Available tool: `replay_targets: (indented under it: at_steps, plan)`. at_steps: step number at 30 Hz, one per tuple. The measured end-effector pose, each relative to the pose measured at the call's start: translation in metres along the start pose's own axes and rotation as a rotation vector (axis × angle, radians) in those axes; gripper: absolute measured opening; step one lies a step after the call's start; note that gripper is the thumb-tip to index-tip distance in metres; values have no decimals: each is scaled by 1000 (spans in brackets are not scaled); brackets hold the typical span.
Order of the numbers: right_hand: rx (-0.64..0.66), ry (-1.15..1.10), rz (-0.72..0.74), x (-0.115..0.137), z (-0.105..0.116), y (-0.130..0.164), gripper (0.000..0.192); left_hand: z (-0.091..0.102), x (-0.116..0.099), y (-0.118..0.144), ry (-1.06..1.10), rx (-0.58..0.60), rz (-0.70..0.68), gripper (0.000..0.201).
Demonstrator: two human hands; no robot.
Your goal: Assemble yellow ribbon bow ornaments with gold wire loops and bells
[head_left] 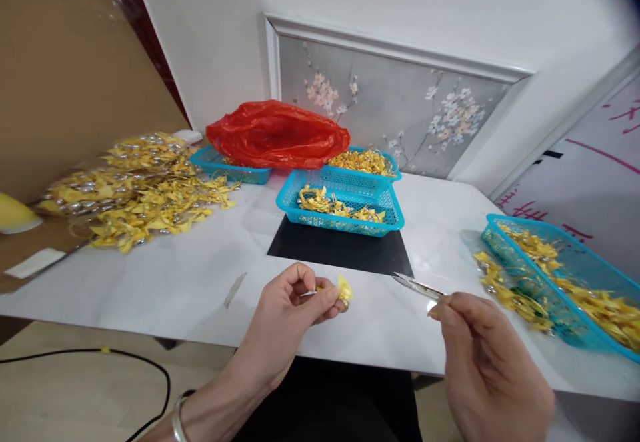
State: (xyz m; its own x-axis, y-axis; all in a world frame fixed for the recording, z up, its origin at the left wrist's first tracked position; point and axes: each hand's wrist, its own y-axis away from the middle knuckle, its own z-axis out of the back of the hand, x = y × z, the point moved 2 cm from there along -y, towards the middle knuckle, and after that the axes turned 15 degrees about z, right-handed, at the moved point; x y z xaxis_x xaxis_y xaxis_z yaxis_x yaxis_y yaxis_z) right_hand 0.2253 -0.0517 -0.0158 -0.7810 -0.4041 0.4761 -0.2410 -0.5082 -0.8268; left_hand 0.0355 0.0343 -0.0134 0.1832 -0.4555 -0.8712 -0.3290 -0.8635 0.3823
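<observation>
The left hand (287, 305) pinches a small yellow folded ribbon piece (345, 290); the right hand (483, 355) grips slim metal scissors (417, 286). With so light a pinch, the piece could slip onto the white worktop (200, 282).

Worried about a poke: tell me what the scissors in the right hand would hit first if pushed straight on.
The scissors in the right hand point up-left over the table. Going on, they would probably first meet the black mat, then the middle basket; depth is unclear.

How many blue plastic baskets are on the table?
4: one in the centre, one behind it, one under the red bag, one at right. The bag may hide more.
</observation>
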Motion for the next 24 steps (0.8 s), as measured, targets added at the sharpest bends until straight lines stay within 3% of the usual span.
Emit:
replay_targets:
  at_steps: [9, 16, 20, 22, 24]
  plan:
    - [-123, -32, -10, 7, -1, -1, 5, 0, 0, -1, 12, -16, 3, 37]
    - [-137, -138, -117, 6, -5, 3, 3, 1, -1, 4, -8, -1, 10, 19]
    - [-187, -139, -131, 14, -3, 2, 2, 2, 1, 6, -66, 23, -63, 11]
    - [-150, -192, -63, 22, -1, 0, 8, 4, 3, 7, -152, 19, -123, 12]
    - [3, -350, 57, 32, -4, 0, 17, 6, 4, 7, -257, 10, -185, 16]
